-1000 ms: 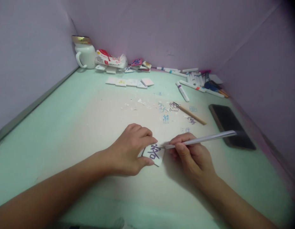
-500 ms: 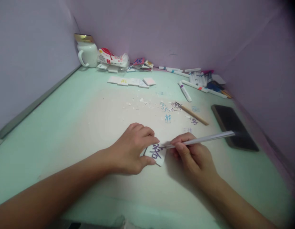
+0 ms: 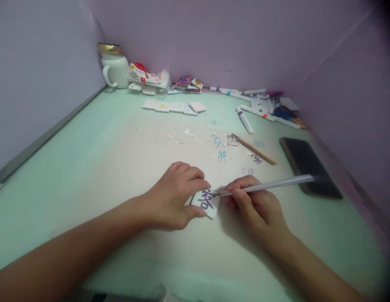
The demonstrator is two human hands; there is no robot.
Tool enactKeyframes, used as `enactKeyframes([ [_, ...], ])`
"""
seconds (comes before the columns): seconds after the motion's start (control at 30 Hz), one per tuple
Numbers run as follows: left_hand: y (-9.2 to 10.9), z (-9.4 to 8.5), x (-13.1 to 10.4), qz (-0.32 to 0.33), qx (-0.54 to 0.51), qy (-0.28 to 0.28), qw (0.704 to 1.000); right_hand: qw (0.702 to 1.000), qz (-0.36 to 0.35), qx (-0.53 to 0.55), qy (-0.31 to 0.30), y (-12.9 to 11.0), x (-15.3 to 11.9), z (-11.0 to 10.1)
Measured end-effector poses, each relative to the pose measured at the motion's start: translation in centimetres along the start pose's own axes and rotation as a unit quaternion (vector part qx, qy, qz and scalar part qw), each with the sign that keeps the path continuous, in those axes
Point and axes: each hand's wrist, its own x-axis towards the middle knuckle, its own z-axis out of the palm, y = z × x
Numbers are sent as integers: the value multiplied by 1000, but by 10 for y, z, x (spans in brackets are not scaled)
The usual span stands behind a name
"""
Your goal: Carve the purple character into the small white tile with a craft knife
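Near the middle of the table lies a white square tile (image 3: 213, 208) with a dark purple character on it. Fingers and thumb of my left hand (image 3: 179, 197) grip its left part and cover its left edge. A thin, pale pen-like tool (image 3: 276, 183) is pinched in my right hand (image 3: 256, 203), its tip touching or just over the tile's upper right part. The tool's far end points right, over the phone. Beyond my right hand, a brown-handled tool (image 3: 256, 151) rests on the table among characters drawn in blue and purple.
White tiles (image 3: 176, 108) lie in a row farther back, with pale shavings (image 3: 188, 133) in front. A black phone (image 3: 311, 167) is at the right. Along the back stand a white mug (image 3: 117, 71), a plastic packet (image 3: 147, 76) and several markers (image 3: 234, 96).
The far end of the tool in my right hand has shifted very slightly right and down. My left hand and the tile look unmoved.
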Motion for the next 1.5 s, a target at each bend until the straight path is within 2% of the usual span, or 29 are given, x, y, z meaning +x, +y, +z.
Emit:
enactKeyframes([
  [0.2, 1, -1, 0, 0, -1, -2, 1000, 1000, 4, -22, 9, -1, 0, -1],
  [0.4, 0, 0, 0, 2, 1, 0, 1000, 999, 25, 14, 21, 3, -3, 0],
  [0.77, 1, -1, 0, -2, 4, 0, 1000, 1000, 18, -1, 6, -1, 1, 0],
  [1.1, -1, 0, 0, 0, 1, -3, 1000, 993, 88, 80, 17, 7, -5, 1],
  [1.33, 0, 0, 0, -4, -5, 4, 1000, 998, 56, 23, 16, 3, -3, 0],
  [1.5, -1, 1, 0, -2, -6, 10, 1000, 996, 69, 48, 19, 4, -4, 1],
])
